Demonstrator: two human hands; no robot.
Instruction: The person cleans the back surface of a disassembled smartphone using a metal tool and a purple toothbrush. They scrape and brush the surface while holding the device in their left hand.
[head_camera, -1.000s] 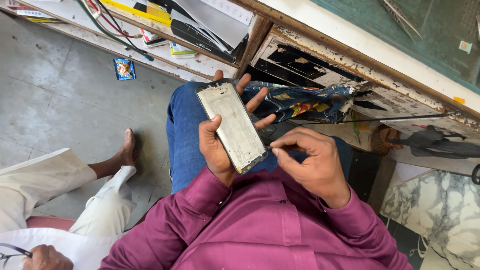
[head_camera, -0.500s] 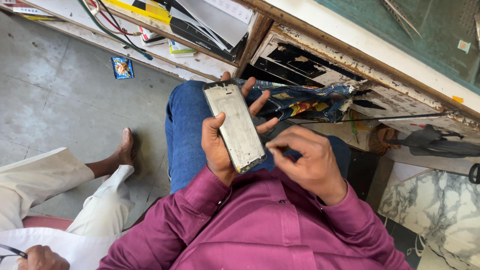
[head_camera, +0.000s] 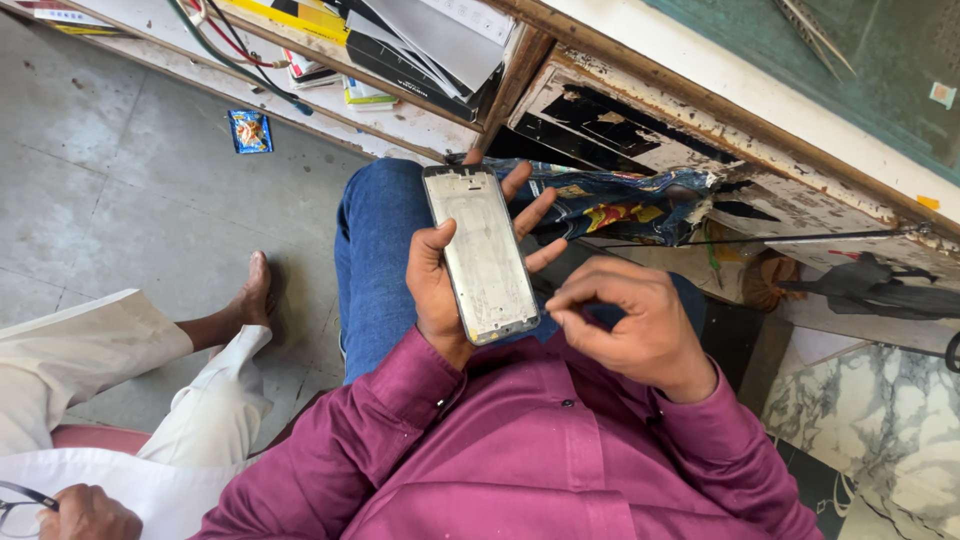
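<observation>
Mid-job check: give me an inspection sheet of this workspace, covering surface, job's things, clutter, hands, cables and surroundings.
Surface: grey concrete floor, stained; no worktable, work done over the lap.
Job's things: flat silver rectangular phone frame, dark-edged, tilted.
Clutter: small blue foil sachet on floor; crumpled blue printed wrapper behind frame.
Hands: left hand grips frame; right hand beside its lower corner, fingers pinched, contents unclear.
Cables: red and green wires on worn white wooden shelf.
Surroundings: seated person in white clothes, bare foot out.
</observation>
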